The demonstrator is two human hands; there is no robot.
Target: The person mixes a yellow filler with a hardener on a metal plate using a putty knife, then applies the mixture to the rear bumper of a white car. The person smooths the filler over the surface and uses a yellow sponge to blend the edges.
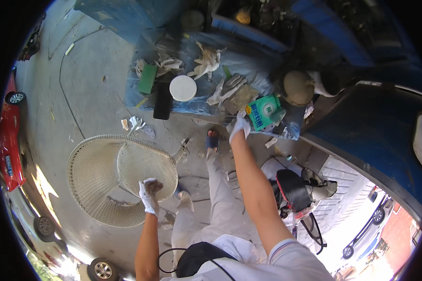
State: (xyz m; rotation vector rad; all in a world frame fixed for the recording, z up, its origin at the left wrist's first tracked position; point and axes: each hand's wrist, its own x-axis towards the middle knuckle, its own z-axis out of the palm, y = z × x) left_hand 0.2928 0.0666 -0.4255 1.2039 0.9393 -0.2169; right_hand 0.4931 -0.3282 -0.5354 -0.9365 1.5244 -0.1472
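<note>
Near the middle of the frame, the person's right hand (239, 126), gloved in white, is reaching up to the green packet (265, 112) lying at the near edge of the blue-covered table (248, 61). The fingers are touching its lower left corner, but whether they are already pinching it cannot be told. Lower left of centre, the gloved left hand (149, 194) is resting on the rim of the wicker chair (112, 175) standing on the concrete floor, fingers curled loosely over the weave, steadying rather than lifting.

The step in hand appears to be fetching the packet while keeping the chair in place. The next move would call for a firm pinch before drawing it off the table, clear of the loose gloves (225, 89) and white lid (183, 87) beside it.
</note>
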